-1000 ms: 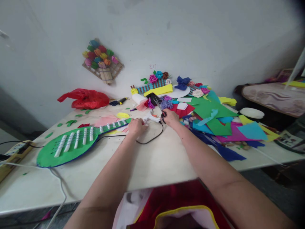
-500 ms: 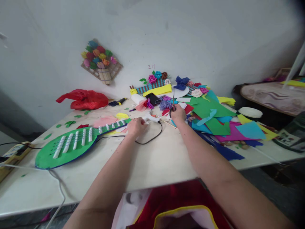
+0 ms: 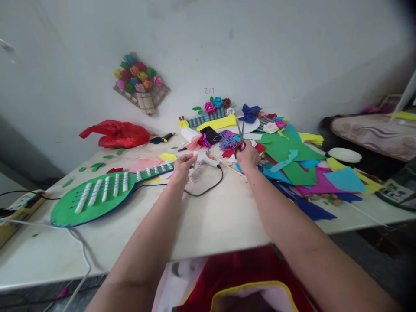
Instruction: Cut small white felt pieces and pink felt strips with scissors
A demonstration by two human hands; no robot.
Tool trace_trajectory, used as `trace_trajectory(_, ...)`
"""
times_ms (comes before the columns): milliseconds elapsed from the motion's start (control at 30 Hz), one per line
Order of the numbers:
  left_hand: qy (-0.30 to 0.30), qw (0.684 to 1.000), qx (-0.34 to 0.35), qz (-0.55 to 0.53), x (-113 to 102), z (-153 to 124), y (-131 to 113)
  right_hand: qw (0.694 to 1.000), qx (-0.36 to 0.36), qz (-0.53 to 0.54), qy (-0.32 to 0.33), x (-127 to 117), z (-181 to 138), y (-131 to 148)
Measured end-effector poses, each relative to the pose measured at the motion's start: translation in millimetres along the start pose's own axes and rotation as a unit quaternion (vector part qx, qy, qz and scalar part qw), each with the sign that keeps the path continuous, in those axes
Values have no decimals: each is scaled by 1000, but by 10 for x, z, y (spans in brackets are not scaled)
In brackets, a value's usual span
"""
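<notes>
In the head view, the right hand (image 3: 248,156) grasps scissors (image 3: 241,138) by the handles; their long axis runs forward, the slightly parted blades pointing away from the person. The left hand (image 3: 184,168) pinches a small white piece (image 3: 195,154) between its fingertips. Just right of that pinch lies a glue gun (image 3: 208,160); to its left, a green guitar (image 3: 68,207) slants, neck towards the hand. Beyond and farther left, a red bag (image 3: 120,135) hides its contents, and a holder (image 3: 145,103) on the wall (image 3: 276,52) carries colourful flowers (image 3: 134,73). Well right of the scissors grip sits a white bowl (image 3: 344,155), its inside unclear.
</notes>
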State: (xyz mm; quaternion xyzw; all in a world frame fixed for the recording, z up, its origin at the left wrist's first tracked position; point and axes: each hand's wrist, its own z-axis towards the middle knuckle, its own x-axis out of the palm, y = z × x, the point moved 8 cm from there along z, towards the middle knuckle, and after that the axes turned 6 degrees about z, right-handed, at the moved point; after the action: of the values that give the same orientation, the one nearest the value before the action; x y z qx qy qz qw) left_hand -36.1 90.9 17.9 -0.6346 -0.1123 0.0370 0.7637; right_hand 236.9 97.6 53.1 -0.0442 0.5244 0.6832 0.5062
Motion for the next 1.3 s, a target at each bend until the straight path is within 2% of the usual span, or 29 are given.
trace_trajectory(133, -1, 999, -17, -49, -24, 16, 34, 998, -60, 31, 8, 24, -32, 124)
trace_trajectory(233, 17, 996, -18, -84, 13, 10, 25, 989, -90, 103, 61, 175, -73, 221)
trace_trajectory(300, 18, 995, -27, -93, 27, -2, 24, 971, -90, 187, 117, 328, -125, 287)
trace_trajectory(367, 16, 995, -37, -94, 35, -14, 31, 934, -75, 292, 189, 494, -214, 372)
trace_trajectory(433, 16, 995, -44, -90, 44, -22, 37, 881, -47, 391, 261, 625, -341, 473)
trace_trajectory(500, 22, 995, -45, -90, 61, -27, 40, 831, -25, 463, 307, 675, -472, 575)
trace_trajectory(567, 30, 994, -44, -96, 81, -32, 42, 798, -15, 501, 335, 670, -586, 667)
trace_trajectory(633, 35, 993, -43, -103, 96, -37, 49, 779, -14, 514, 357, 654, -676, 736)
trace_trajectory(1100, 108, 989, -37, -91, 192, -70, 89, 770, 6, 539, 341, 598, -698, 749)
trace_trajectory(1200, 164, 984, -62, -31, 272, -132, 104, 769, 7, 546, 333, 587, -692, 744)
trace_trajectory(1300, 255, 961, -106, -9, 404, -242, 157, 772, 10, 551, 318, 586, -669, 717)
